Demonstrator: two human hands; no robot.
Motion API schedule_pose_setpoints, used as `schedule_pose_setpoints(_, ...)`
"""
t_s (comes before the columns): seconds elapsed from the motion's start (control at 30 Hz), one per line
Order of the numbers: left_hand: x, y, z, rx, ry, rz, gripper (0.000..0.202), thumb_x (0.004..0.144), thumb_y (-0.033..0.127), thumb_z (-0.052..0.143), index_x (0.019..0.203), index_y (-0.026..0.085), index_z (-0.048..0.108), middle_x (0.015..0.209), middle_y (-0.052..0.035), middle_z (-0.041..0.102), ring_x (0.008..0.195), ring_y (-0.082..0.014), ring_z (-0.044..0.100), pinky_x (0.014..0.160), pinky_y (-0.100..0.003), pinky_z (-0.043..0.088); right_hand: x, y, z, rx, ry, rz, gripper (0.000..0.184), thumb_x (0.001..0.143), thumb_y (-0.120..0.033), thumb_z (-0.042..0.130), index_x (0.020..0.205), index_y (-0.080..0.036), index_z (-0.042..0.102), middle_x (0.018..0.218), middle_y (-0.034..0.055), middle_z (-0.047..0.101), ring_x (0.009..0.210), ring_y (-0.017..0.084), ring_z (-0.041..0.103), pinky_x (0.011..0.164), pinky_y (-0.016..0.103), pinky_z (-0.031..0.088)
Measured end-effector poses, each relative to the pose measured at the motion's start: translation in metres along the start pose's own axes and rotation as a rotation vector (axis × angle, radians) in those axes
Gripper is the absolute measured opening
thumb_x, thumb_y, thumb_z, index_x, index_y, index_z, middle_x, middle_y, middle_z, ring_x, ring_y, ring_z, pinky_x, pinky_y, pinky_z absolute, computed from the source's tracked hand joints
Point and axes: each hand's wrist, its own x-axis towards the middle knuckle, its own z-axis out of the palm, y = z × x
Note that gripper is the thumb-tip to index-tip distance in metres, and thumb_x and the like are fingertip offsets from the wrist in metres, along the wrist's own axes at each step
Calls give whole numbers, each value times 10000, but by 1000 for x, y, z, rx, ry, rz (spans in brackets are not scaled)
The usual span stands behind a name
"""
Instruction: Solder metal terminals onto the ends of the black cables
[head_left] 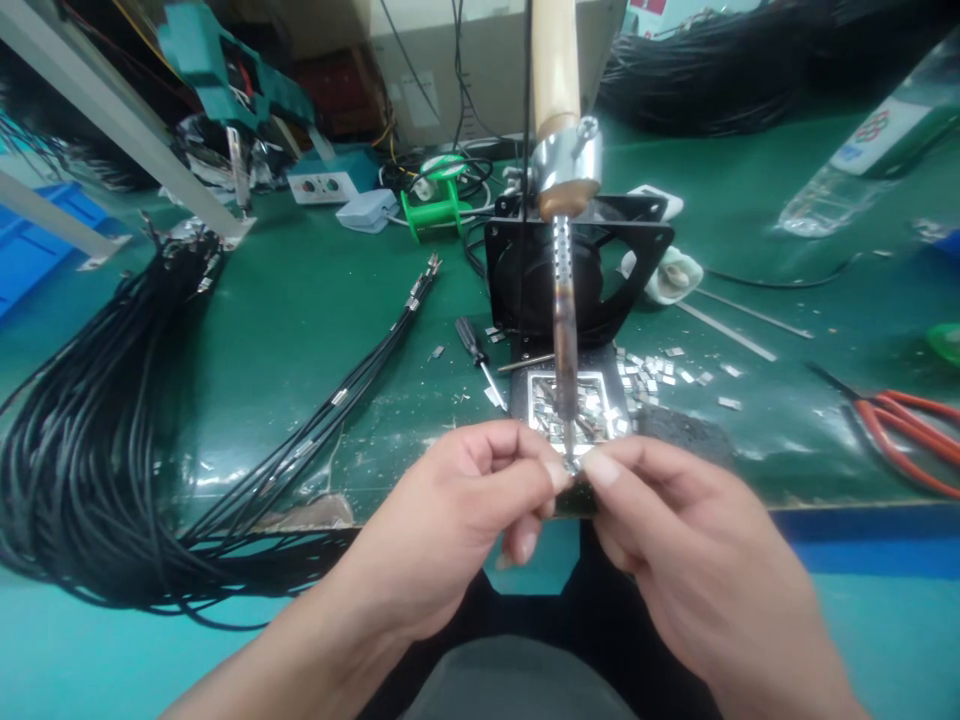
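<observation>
A fixed soldering iron with a wooden handle points straight down, its tip between my hands. My left hand is closed in a pinch just left of the tip. From the right, my right hand pinches close to the same spot. A tiny shiny metal piece shows between the fingertips; which hand holds it I cannot tell. Just behind the fingers lies a white-rimmed tray with many small metal connectors. More loose connectors are scattered to its right.
A black fan stands behind the iron. Bundled black cables hang over the left edge, with a smaller cable bunch beside them. A screwdriver, red-handled scissors, a plastic bottle and a green spool lie around.
</observation>
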Motion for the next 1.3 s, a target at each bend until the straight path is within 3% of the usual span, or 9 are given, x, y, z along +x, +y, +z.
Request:
schedule_pose_setpoints(0.43,-2,-3,1,18,5,0,121,842,214,701,783,139,628,667,23,565,510,-54,449,507,-192,337,1,1,1,-12,6,-21,652,897,-730,665,973,-91,558,615,5,422,548,-5,377,474,73,349)
schedule_pose_setpoints(0.63,-12,-12,-3,93,1,39,183,880,302,777,868,141,692,697,28,577,601,-71,481,585,-194,372,-10,-2,3,-150,33,-229,578,969,-600,616,797,-51,564,596,19,420,547,-23,402,487,32,357)
schedule_pose_setpoints(0.77,-22,-19,-6,126,-7,53,164,899,302,793,890,153,726,736,29,606,660,-75,509,631,-188,397,-19,-2,-2,-312,28,-308,520,1029,-515,554,795,-53,593,661,29,463,598,-37,436,543,-3,388)
schedule_pose_setpoints(0.93,-31,-22,-4,164,-4,71,233,938,385,770,894,159,728,742,33,605,682,-79,495,643,-195,398,-22,1,-2,-363,22,-327,537,1042,-515,525,774,-52,578,690,34,493,623,-43,467,585,-27,416)
schedule_pose_setpoints(1.3,-39,-30,2,143,29,25,209,915,362,768,898,155,739,728,14,619,664,-94,500,628,-218,392,-33,-1,-2,-293,-42,-247,615,996,-564,513,663,-48,492,624,31,437,563,-34,429,535,-14,395)
